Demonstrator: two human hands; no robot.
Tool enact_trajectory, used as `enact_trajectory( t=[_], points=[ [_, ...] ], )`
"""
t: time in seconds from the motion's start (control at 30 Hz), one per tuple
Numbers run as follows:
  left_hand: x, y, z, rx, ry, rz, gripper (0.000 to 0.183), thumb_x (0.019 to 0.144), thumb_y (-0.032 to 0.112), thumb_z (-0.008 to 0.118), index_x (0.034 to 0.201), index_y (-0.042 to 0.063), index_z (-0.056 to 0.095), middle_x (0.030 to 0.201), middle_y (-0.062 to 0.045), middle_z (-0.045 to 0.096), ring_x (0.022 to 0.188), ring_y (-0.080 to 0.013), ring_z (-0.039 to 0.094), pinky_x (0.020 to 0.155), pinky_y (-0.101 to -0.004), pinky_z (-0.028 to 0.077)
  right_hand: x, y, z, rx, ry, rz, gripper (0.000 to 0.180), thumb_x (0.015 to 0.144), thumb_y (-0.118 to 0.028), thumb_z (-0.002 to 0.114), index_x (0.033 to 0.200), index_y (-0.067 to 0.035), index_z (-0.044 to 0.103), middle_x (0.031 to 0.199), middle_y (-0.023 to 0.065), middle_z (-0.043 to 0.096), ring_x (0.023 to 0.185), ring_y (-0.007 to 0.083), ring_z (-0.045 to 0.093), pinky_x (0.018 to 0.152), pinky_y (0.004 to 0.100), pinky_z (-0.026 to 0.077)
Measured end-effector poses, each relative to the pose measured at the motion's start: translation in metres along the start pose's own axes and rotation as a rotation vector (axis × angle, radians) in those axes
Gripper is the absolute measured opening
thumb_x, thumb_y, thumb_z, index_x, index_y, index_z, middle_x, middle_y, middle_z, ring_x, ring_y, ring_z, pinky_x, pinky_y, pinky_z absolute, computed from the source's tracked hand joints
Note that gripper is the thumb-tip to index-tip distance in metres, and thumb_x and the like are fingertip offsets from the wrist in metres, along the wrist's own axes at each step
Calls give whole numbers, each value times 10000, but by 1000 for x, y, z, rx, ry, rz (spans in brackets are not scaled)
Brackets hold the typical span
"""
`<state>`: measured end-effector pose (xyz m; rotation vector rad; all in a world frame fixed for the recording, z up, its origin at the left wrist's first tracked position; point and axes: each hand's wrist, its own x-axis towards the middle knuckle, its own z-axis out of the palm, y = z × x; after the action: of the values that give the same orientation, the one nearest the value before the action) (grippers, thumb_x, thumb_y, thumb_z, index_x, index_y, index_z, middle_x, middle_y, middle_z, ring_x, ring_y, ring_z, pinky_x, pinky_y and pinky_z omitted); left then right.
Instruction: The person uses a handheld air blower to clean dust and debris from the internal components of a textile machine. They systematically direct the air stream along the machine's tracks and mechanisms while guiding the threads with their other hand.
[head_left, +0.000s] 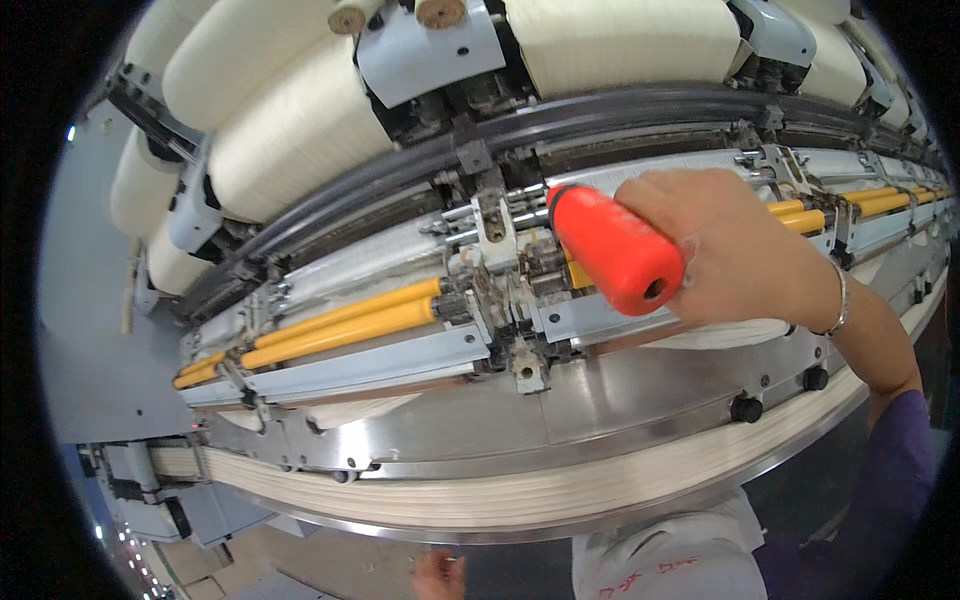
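My right hand (720, 240) grips a red plastic handle (615, 247) with a hole in its near end and a dark band at its far end. It is held over the drafting rollers of a textile combing machine. Yellow rollers (345, 330) lie in pairs to the left of the handle, beside a metal bracket (495, 225). Whatever the handle's far end reaches is hidden. Near the bottom edge, my left hand (439, 576) hangs below the machine's front edge, fingers curled; whether it holds something is unclear.
Large rolls of cream fibre (300, 142) line the back beneath a dark curved bar (600, 105). A polished steel panel (600, 405) fronts the rollers, with black knobs (746, 409). Strands of fibre sliver (480, 495) run along the curved front ledge. A grey panel (97, 300) stands left.
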<state>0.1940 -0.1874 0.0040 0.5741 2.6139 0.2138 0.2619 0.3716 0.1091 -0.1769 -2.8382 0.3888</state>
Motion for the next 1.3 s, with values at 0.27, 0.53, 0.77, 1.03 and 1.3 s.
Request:
enact_trajectory(
  t=[0.27,0.53,0.77,1.03,1.3],
  points=[
    [-20,45,-14,-72,-113,-120,284,993,328,663,1024,48,695,856,-204,733,796,-427,709,683,-519,536,0,26,-6,113,-49,35,339,722,-201,797,975,-75,609,848,109,668,809,360,678,709,427,526],
    [-13,15,-29,-59,-190,-63,327,978,358,691,1009,33,715,881,-216,739,852,-412,724,741,-495,557,-28,2,-51,165,-11,87,402,711,-259,848,967,-78,597,889,121,662,799,347,669,675,427,521],
    [24,36,-46,-113,-166,7,381,979,396,683,1068,30,735,967,-230,744,906,-412,721,803,-495,557,1,23,-22,70,153,79,403,710,-239,821,1013,-69,616,889,118,663,876,335,695,694,437,561],
    [47,121,-40,-91,-289,123,296,990,322,708,981,28,731,899,-204,728,845,-378,707,776,-439,557,-211,43,-75,126,435,360,471,809,-268,846,1192,-55,673,1011,136,716,870,327,701,720,394,551],
    [10,278,20,-238,-368,380,290,995,311,688,1040,27,733,921,-195,715,807,-368,686,730,-432,544,-130,168,-124,-100,505,379,313,758,-117,809,979,-56,595,898,128,657,810,380,660,684,435,524]
  ],
)
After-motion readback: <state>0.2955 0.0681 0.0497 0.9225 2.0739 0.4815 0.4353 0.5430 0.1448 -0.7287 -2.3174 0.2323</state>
